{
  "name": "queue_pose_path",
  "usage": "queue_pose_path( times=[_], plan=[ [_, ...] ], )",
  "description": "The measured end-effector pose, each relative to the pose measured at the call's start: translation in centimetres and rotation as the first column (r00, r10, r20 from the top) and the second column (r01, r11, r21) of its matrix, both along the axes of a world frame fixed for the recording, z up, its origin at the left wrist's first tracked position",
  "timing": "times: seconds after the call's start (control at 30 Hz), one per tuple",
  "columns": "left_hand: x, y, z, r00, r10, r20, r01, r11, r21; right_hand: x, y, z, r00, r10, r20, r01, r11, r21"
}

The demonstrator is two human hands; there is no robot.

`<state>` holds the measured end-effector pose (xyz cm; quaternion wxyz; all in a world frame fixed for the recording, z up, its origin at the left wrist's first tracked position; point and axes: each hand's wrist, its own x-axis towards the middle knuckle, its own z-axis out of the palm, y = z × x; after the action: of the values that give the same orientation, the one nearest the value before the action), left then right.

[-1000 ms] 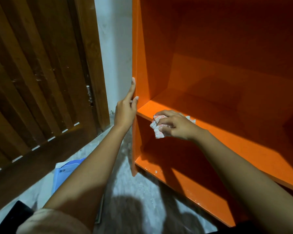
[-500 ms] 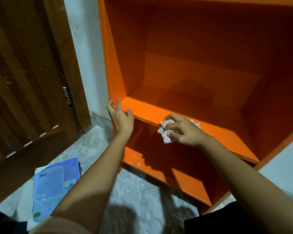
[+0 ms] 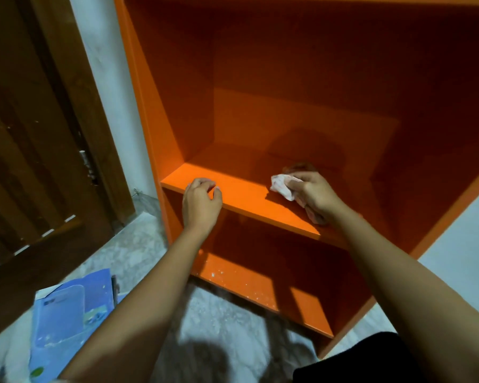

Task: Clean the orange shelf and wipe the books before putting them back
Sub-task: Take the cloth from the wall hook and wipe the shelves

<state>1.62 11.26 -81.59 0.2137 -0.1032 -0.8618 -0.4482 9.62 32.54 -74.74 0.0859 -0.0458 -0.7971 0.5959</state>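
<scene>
Wiping of glossy orange wooden shelf [image 3: 241, 193] at frame centre.
Crumpled white-pink cloth [image 3: 281, 185] is pinched by right hand [image 3: 314, 193]; left hand [image 3: 201, 204] fingers curled on shelf edge; blue books [image 3: 67, 310] lower left.

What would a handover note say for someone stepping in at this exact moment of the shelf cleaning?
Left hand: empty, fingers curled on the front edge of the middle shelf board, bracing.
Right hand: gripping a crumpled white cloth pressed on that same board, right of centre.
Orange shelf: no books in the visible compartments. Blue books lie on the floor at lower left.
Done: shelf emptied; middle board being wiped.
Left: the bottom board shows white specks and needs wiping; then wipe the books and put them back.
</scene>
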Motion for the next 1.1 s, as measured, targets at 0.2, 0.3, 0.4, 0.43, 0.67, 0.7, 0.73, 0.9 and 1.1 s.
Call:
queue_pose_path(
  times=[0.2, 0.3, 0.4, 0.43, 0.67, 0.7, 0.73, 0.9, 1.1],
  plan=[
    [-0.5, -0.7, -0.2, 0.999, -0.054, -0.004, 0.054, 0.997, -0.054, -1.8, -0.2, -1.6, 0.995, -0.068, 0.073, 0.046, 0.96, 0.277],
    [-0.2, -0.4, -0.1, 0.999, -0.052, 0.003, 0.052, 0.998, -0.045, -0.9, -0.5, -1.6, 1.0, -0.007, 0.02, -0.001, 0.934, 0.356],
    [0.3, 0.1, 0.3, 0.998, -0.059, 0.021, 0.06, 0.996, -0.058, 0.5, -0.6, -1.8, 0.997, 0.068, -0.047, -0.045, 0.921, 0.388],
    [0.5, 0.3, 0.4, 0.997, -0.067, 0.028, 0.068, 0.995, -0.07, 1.2, -0.5, -1.8, 0.994, 0.099, -0.052, -0.071, 0.92, 0.385],
    [2.0, 2.1, 0.9, 0.992, -0.115, 0.059, 0.121, 0.986, -0.118, 6.3, 0.1, -2.1, 0.976, 0.206, -0.068, -0.158, 0.89, 0.427],
    [2.2, 2.4, 1.0, 0.991, -0.12, 0.059, 0.127, 0.984, -0.124, 6.9, 0.4, -2.1, 0.975, 0.211, -0.066, -0.158, 0.875, 0.457],
    [2.3, 2.7, 1.0, 0.99, -0.125, 0.062, 0.132, 0.983, -0.128, 7.6, 0.8, -2.0, 0.975, 0.209, -0.069, -0.151, 0.863, 0.482],
    [3.6, 4.6, 1.4, 0.985, -0.159, 0.072, 0.168, 0.975, -0.142, 10.4, 3.0, -2.0, 0.989, 0.121, -0.088, -0.06, 0.858, 0.511],
    [5.2, 7.4, 1.9, 0.957, -0.274, 0.093, 0.285, 0.946, -0.151, 11.0, 4.7, -1.9, 0.969, -0.164, -0.184, 0.233, 0.852, 0.469]
  ],
)
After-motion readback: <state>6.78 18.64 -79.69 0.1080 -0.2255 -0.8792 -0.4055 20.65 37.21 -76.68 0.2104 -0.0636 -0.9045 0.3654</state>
